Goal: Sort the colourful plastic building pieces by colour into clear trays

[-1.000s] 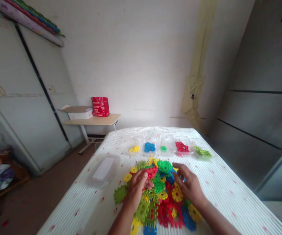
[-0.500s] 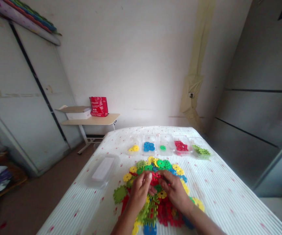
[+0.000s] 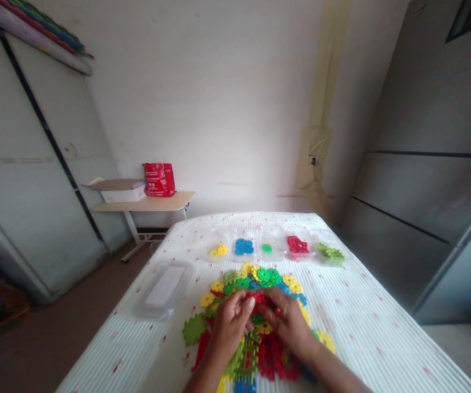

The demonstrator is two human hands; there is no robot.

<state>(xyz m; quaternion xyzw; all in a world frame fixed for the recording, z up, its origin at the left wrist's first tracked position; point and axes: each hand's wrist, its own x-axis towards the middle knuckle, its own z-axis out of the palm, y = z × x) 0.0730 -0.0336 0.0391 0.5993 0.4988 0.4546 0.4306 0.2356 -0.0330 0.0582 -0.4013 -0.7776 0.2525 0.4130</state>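
Over a pile of toy building pieces, my left hand and my right hand meet at a red plastic piece. Both are closed on it with thumbs and fingertips, which cover much of its shape. Around and under them lie flower-shaped yellow pieces, round green pieces, notched olive-green squares and blue pieces. Notched red pieces are heaped below my wrists. A speck of red also shows by my right fingers.
Beyond the pile stands a row of clear boxes holding yellow pieces, blue pieces, a green piece, red pieces and light green pieces. At left lies a clear plastic lid or box. A side table bears a red bag.
My left fingers and thumb have closed in further on the red piece, and the hands are nearer together. The whole view has shifted slightly, with things appearing a little further left.
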